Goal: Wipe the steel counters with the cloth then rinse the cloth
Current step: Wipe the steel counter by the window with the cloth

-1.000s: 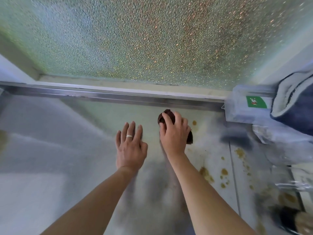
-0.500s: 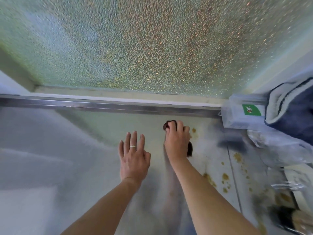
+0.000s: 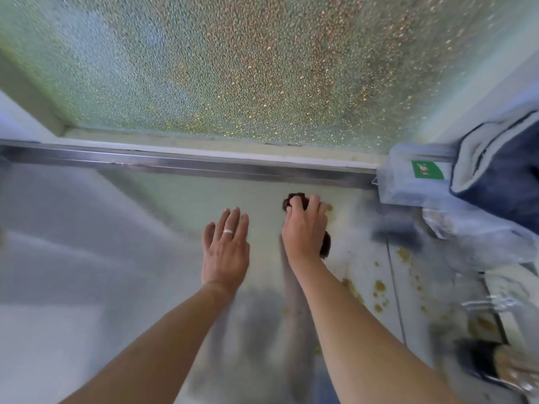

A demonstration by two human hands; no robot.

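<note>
Right hand [image 3: 304, 228] grips the dark cloth [image 3: 294, 199] against the tabletop [image 3: 175, 205] near its back rail; left hand [image 3: 226, 249] lies flat, fingers straight. Best press firmly and sweep toward the brown spots [image 3: 379, 287] at 4 o'clock.

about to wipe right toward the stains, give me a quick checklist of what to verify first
1. Right hand has a grip on the dark brown cloth: ok.
2. Cloth down on the steel counter: ok.
3. Left hand open, clear of the path: ok.
4. Yellow-brown stains on the right not yet wiped: not ok.
5. Clear plastic box with green label crowds the far right corner: not ok.
6. Cloth clean enough: cannot tell.
</note>
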